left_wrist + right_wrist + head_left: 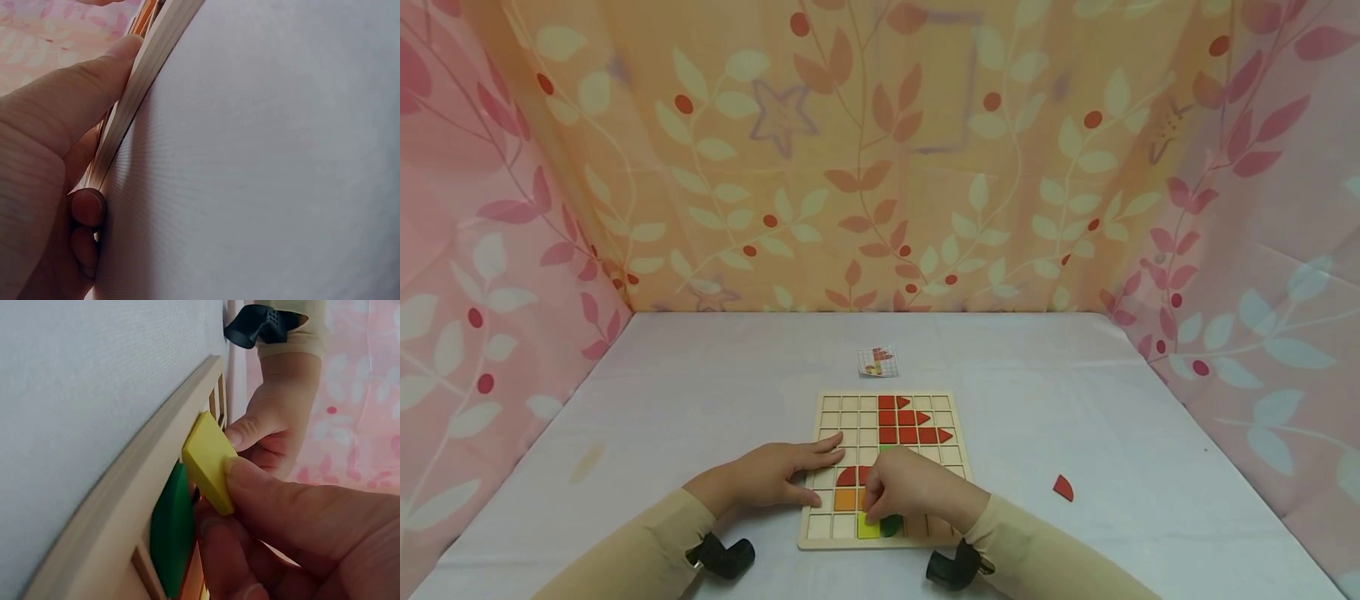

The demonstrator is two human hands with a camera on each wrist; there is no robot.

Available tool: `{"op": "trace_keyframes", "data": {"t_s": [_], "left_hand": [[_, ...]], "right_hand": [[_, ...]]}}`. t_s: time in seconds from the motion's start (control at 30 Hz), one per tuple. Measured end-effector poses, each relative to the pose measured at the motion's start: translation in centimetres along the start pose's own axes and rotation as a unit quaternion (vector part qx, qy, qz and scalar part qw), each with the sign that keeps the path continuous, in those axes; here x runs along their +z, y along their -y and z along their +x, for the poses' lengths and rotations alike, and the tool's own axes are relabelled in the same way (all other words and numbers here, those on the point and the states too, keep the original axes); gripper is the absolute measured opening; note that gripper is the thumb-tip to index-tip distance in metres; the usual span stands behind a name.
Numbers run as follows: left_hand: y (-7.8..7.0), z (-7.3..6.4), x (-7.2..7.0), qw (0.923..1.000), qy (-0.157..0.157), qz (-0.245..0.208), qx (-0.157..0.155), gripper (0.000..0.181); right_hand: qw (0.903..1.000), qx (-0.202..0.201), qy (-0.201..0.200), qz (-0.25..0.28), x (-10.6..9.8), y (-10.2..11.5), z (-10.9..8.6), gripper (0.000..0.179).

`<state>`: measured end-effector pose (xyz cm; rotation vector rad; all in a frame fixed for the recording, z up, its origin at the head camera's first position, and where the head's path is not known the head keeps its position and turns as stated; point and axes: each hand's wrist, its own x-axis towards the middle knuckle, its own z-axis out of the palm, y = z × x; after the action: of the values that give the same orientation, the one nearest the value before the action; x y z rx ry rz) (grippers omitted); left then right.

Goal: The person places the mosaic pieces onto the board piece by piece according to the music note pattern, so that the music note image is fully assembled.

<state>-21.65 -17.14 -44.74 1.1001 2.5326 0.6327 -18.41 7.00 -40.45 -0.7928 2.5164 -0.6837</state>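
Observation:
A wooden grid board [820, 527] lies on the table below both hands. My left hand [767, 473] rests on its left side with fingers extended; the left wrist view has the thumb [94, 81] against the board's rim. With thumb and fingers, my right hand [917, 487] pinches a yellow square tile [209, 459] at the bottom row, tilted in its cell. Beside that tile is a dark green rounded piece [172, 534]. An orange square [845, 500] and a red curved piece [847, 477] sit further up, partly beside the right hand.
Red squares [907, 436] and triangles [945, 436] form three rows at the board's top. Behind the board lies a small pattern card [877, 362]. A loose red quarter-circle [1063, 488] is on the white cloth to the right. Patterned curtains [865, 167] surround the table.

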Motion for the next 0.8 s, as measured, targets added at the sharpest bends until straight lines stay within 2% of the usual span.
{"op": "trace_keyframes", "data": {"t_s": [0.43,0.63,0.8], "left_hand": [[0.16,0.09,0.13,1.0000,-0.002,0.007,0.002,0.070],[0.14,0.03,0.07,1.0000,-0.001,0.004,0.000,0.071],[0.14,0.03,0.07,1.0000,0.000,0.004,0.002,0.071]], "right_hand": [[0.9996,-0.014,-0.016,-0.019,0.21,-0.04,-0.07,0.018],[0.9994,-0.021,-0.009,-0.026,0.36,-0.11,0.06,0.021],[0.9989,-0.043,-0.006,-0.020,-0.18,-0.44,-0.27,0.018]]}}
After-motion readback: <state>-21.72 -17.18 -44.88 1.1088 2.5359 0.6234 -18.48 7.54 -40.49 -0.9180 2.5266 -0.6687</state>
